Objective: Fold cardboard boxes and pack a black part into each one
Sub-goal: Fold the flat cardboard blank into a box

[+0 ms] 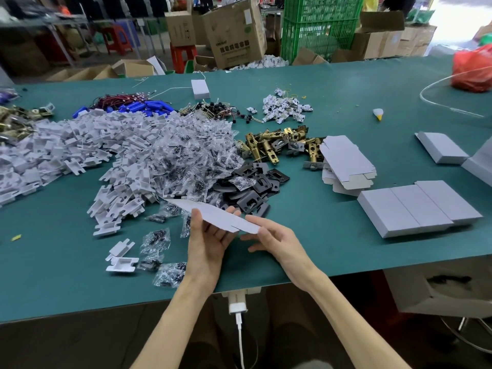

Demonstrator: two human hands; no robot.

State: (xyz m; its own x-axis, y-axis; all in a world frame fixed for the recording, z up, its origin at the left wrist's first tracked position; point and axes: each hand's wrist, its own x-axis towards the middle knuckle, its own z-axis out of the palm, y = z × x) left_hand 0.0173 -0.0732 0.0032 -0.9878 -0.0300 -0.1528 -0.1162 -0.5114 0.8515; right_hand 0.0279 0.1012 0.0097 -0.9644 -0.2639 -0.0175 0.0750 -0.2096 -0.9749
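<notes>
1. At the packing bench, the green table [332,235] has its near edge running just below the worker's wrists. A bare strip of mat lies between that edge and the heaps farther back.
2. The clearest working room is in front of the right hand [277,241], reaching as far as a row of folded grey boxes [418,209] on the right.
3. To the left, the room is tighter. White plastic pieces [66,145] and clear screw bags [186,153] spill almost to the left hand [210,235].
4. A flat cardboard blank [213,213] is held in the air above the mat, slanting from upper left down to lower right, its long edge turned toward the viewer.
5. The left hand, palm up, grasps the blank at its middle, thumb on top and fingers beneath.
6. The right hand grips the blank's lower right end, fingers stretched along it.
7. The black parts [255,187] lie heaped on the mat just behind the blank, beyond the fingertips of both hands and touched by neither.
8. A stack of unfolded blanks [346,163] sits to the right of the black parts, beside brass latches [279,145].
</notes>
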